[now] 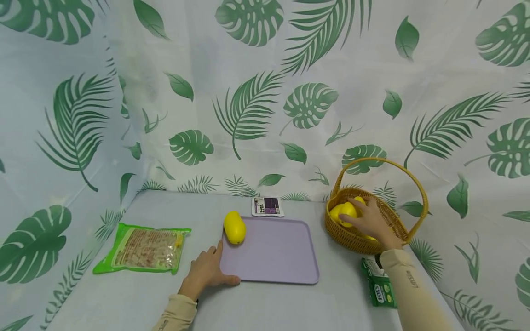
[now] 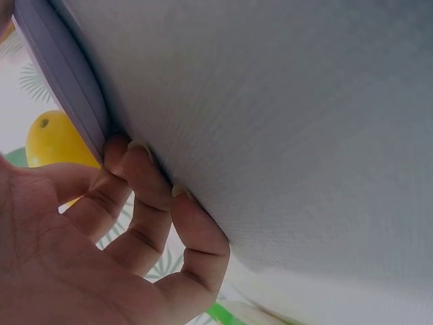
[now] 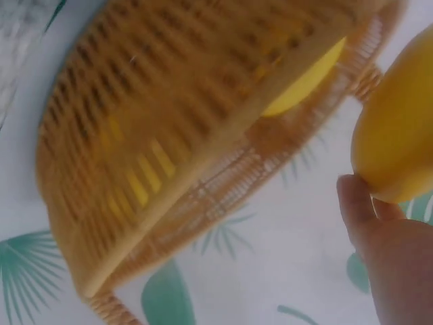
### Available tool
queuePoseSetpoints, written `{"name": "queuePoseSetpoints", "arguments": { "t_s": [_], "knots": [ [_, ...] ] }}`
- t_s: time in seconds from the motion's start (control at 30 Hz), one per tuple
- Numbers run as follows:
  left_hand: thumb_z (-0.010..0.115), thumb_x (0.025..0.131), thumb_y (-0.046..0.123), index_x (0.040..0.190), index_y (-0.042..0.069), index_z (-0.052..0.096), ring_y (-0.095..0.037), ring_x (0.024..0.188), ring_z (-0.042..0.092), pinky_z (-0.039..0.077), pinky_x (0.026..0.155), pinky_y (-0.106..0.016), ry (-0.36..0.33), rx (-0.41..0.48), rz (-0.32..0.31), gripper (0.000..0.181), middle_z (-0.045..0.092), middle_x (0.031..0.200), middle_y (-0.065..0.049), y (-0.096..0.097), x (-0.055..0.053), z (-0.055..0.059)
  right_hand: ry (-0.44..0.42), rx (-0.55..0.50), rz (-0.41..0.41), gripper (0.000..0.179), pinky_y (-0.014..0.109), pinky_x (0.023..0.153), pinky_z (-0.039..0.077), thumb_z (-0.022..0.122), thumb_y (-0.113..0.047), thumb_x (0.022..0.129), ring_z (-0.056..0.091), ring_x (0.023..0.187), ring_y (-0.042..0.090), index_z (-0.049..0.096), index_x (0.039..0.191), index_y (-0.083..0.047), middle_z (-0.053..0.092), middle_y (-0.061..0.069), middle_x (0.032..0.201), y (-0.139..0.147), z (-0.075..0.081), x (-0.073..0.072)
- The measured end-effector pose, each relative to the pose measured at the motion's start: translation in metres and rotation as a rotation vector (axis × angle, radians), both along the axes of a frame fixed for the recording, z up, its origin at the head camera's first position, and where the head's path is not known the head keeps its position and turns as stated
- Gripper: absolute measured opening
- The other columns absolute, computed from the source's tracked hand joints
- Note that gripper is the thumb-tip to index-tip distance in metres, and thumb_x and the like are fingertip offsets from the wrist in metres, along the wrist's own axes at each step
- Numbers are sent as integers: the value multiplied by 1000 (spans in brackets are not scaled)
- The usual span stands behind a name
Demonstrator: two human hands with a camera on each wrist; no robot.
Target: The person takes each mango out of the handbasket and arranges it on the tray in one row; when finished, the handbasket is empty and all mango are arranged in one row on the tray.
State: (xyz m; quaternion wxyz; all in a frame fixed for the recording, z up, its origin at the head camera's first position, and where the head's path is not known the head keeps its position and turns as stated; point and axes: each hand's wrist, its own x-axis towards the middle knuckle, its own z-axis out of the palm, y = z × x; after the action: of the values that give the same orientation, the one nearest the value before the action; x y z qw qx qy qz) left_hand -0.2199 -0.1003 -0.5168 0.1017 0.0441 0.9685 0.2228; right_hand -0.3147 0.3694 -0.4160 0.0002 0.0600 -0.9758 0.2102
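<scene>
My left hand [image 1: 208, 269] holds the near left corner of a lilac tray [image 1: 273, 253], thumb along the front edge and index finger at the left side. Its other fingers curl against the tabletop in the left wrist view. One yellow mango [image 1: 234, 228] lies at the tray's far left corner. At the right, my right hand [image 1: 370, 220] reaches over a brown wicker basket [image 1: 352, 239] and grips another mango [image 3: 402, 128] at the rim in the right wrist view. More yellow fruit [image 3: 308, 81] shows inside the basket, partly hidden by its wall.
A clear bag with green edges [image 1: 145, 248] lies left of the tray. Behind the tray is a small white and purple packet [image 1: 267, 207]. A green packet [image 1: 381, 287] sits in front of the basket, partly under my right forearm. The basket's tall handle [image 1: 420, 197] arches above it.
</scene>
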Motion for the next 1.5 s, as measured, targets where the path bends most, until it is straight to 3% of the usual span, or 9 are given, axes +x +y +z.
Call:
{"name": "queuePoseSetpoints", "arguments": {
  "t_s": [0.17,0.43,0.73,0.93,1.23,1.5],
  "knots": [
    [86,59,69,156,0,31,-45,115,60,45,98,-73,9,-6,1,131,55,139,-26,-1,-1,-1,20,-42,29,87,79,104,33,64,-60,91,19,141,64,37,155,-8,7,39,158,-17,-3,0],
    [86,59,68,155,-1,31,-46,117,59,44,98,-74,-1,-6,-3,130,54,140,-27,0,-1,0,62,-63,81,79,69,101,44,67,-54,92,32,136,56,42,153,-10,14,35,157,-45,-10,-1],
    [86,59,69,155,-1,32,-44,115,59,47,96,-71,2,-22,-5,130,55,140,-27,1,-1,1,53,-88,144,78,71,106,40,69,-53,89,31,138,56,46,151,-13,16,31,158,-87,-17,0],
    [87,58,69,155,-1,33,-44,115,60,48,95,-70,3,-26,-7,131,55,140,-27,2,-1,0,58,-100,186,74,64,102,47,72,-50,87,40,134,52,51,148,-16,23,29,157,-118,-31,0],
    [87,58,69,155,-1,33,-44,114,60,48,95,-70,7,-24,-5,130,56,139,-27,3,0,0,-10,-120,233,75,54,96,52,75,-50,82,39,133,45,53,146,-19,26,22,158,-161,-47,-10],
    [87,59,67,155,0,31,-44,114,60,45,98,-72,-1,-18,5,130,56,138,-27,2,1,2,-104,-112,253,77,56,100,50,77,-48,78,39,136,41,52,147,-24,24,19,162,-193,-62,-19]
  ]
}}
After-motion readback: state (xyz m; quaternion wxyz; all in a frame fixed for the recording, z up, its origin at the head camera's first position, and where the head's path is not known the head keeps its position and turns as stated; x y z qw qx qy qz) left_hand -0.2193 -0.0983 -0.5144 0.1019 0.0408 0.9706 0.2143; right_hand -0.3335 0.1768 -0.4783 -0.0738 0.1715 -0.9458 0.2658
